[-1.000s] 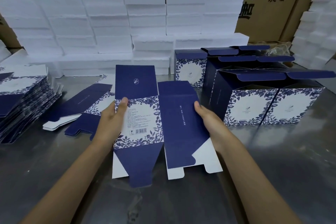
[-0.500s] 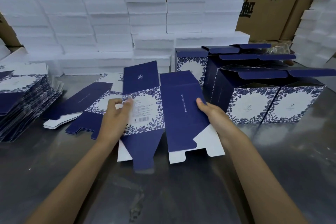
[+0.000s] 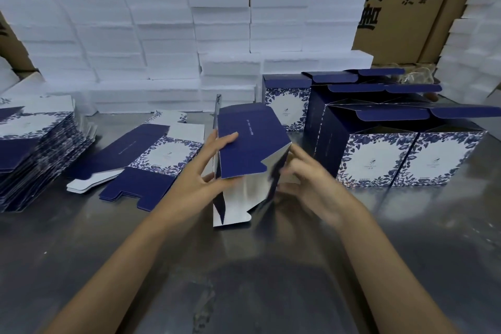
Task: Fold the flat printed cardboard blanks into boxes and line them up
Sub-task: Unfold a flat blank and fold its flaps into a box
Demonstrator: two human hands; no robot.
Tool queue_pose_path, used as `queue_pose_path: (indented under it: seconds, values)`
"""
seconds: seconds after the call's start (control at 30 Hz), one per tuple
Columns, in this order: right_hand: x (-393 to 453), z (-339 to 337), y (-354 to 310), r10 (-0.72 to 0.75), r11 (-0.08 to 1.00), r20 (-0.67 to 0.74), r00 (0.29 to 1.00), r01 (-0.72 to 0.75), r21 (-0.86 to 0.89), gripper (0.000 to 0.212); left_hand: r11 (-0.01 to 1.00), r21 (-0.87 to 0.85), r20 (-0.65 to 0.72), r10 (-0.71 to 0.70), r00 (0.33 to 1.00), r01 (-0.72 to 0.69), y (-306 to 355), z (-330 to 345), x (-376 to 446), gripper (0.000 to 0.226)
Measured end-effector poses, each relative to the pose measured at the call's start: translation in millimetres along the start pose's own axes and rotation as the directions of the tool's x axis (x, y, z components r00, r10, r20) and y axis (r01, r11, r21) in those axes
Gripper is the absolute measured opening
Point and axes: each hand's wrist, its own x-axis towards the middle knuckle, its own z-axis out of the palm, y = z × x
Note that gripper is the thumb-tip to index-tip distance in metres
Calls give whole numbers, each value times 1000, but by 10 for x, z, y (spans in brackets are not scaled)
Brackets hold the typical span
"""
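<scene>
I hold a navy and white cardboard blank [image 3: 249, 149] above the middle of the steel table; it is partly squared up into a tube, its white inside flaps hanging toward me. My left hand [image 3: 208, 171] grips its left edge, thumb on the navy panel. My right hand [image 3: 306, 182], blurred, grips the right side with fingers curled against the panel. Folded boxes [image 3: 379, 160] with floral fronts and open lids stand in rows at the right. A flat blank [image 3: 151, 154] lies at the left of my hands, and a pile of flat blanks [image 3: 29, 149] sits at the far left.
White foam blocks [image 3: 151, 43] are stacked along the back and at the right edge [image 3: 471, 43]. Brown shipping cartons [image 3: 401, 5] rise behind them. The steel table [image 3: 244, 279] stretches toward me below my forearms.
The blank was flat between my hands; it has been lifted, turned and pushed open into a tube shape. Both hands moved closer together and up.
</scene>
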Motion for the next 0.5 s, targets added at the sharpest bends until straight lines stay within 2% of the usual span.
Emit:
queue_pose_path:
  seconds: [0.1,0.17,0.23,0.3,0.4,0.5]
  values:
    - [17,76,83,-17,984,-75,997,4,-178,70,999,-15,-99,32,995,-33,33,1,12,50]
    - [32,142,135,-56,944,-181,982,-7,-330,74,999,-26,-125,24,992,-28,58,1,14,45]
    - [55,205,194,-133,883,-255,958,-2,-470,69,998,-41,-128,45,991,-51,76,19,8,43]
    - [72,231,234,-173,800,-283,944,-33,-599,57,995,-68,-149,58,987,-69,79,37,2,37]
    - [50,198,192,-173,670,-268,948,-87,-737,45,992,-103,-205,52,977,-75,54,40,10,46]
    - [18,124,99,-94,453,-247,964,-179,-873,41,985,-148,-262,43,964,-84,61,63,7,44]
